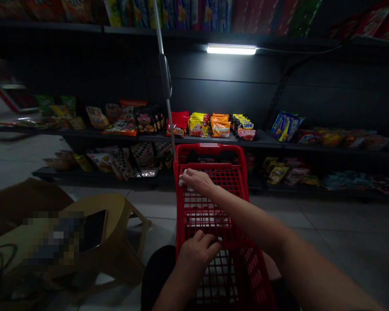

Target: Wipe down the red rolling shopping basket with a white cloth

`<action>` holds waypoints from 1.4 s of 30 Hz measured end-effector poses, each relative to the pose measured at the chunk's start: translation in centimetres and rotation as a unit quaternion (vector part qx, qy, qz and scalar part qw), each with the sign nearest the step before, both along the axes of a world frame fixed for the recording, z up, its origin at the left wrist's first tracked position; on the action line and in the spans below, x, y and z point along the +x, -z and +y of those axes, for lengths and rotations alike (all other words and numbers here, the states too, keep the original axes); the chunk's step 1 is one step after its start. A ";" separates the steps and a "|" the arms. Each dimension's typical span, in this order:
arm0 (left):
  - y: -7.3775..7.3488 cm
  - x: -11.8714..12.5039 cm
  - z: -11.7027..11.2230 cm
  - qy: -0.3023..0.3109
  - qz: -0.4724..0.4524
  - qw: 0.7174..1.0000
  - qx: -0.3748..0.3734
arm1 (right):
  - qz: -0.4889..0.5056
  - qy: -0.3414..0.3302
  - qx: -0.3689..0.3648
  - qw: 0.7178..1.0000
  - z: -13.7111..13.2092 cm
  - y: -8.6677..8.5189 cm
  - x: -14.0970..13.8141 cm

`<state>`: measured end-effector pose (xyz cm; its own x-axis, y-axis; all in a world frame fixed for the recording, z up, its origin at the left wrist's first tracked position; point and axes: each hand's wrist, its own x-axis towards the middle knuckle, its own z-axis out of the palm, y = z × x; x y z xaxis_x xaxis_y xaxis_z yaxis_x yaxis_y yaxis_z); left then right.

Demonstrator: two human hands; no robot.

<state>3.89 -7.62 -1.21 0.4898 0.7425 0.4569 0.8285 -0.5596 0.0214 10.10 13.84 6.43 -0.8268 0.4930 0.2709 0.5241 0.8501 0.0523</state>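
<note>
A red plastic mesh shopping basket (210,207) stands upright in front of me, with a long metal pole (164,73) rising behind its far left corner. My right hand (197,181) reaches across to the basket's far rim, pressing a small white cloth (182,179) against the left side. Lower down, my left hand (199,252) has its fingers curled over the basket's near mesh. The cloth is mostly hidden under my right fingers, so its exact form is hard to see.
Dark shelves hold snack packets (210,125) behind the basket, under a lit tube lamp (231,49). To the left, a beige plastic stool (126,216) carries a dark tablet (94,231) and a pixelated object. Cables and brown cardboard (22,203) lie nearby on the tiled floor (343,224).
</note>
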 end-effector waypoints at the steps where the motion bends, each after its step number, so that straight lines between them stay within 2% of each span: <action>1: 0.0 0.0 0.0 0.006 -0.003 1.000 0.003 | 0.008 0.045 0.014 0.999 1.3 -0.3 -0.6; 3: 0.0 0.0 0.0 0.012 -0.011 1.000 0.010 | 0.014 0.101 0.034 0.994 3.0 -0.8 -1.3; 5: 0.1 0.0 0.1 0.009 -0.015 1.000 0.011 | 0.017 0.116 0.050 0.992 3.9 -0.8 -1.4; 9: 0.1 0.1 0.2 -0.006 -0.020 1.000 0.005 | 0.029 0.139 0.064 0.988 4.4 -0.2 0.6; 12: -0.1 0.3 0.4 -0.002 -0.029 1.000 -0.003 | 0.031 0.202 0.047 0.978 5.2 -0.2 4.3; 15: -0.1 0.4 0.4 0.000 -0.031 0.999 -0.025 | 0.029 0.260 0.046 0.964 6.0 -0.4 9.4; 19: 0.2 0.3 0.4 0.005 -0.034 0.998 -0.045 | 0.027 0.320 0.062 0.945 5.7 -0.8 15.4; 22: 0.6 0.3 0.4 0.008 -0.034 0.998 -0.052 | 0.030 0.354 0.072 0.932 4.2 -0.8 17.3; 26: 0.4 0.4 0.2 0.002 -0.013 0.997 -0.079 | 0.011 0.340 0.082 0.937 0.2 -0.3 17.3; 29: -0.2 0.5 0.0 -0.013 0.005 0.994 -0.106 | -0.004 0.315 0.087 0.945 -4.4 0.7 17.1; 32: -0.7 0.6 -0.1 -0.020 0.019 0.993 -0.117 | 0.001 0.285 0.079 0.955 -10.2 2.2 17.2; 36: -0.5 0.6 -0.4 -0.027 0.021 0.994 -0.103 | 0.021 0.218 0.045 0.975 -16.6 4.3 17.9; 39: 0.2 0.5 -0.4 -0.023 0.010 0.997 -0.072 | 0.047 0.199 0.022 0.979 -17.3 4.9 18.5; 42: 0.6 0.4 -0.2 -0.017 0.006 0.999 -0.046 | 0.071 0.204 0.000 0.976 -13.9 4.4 18.7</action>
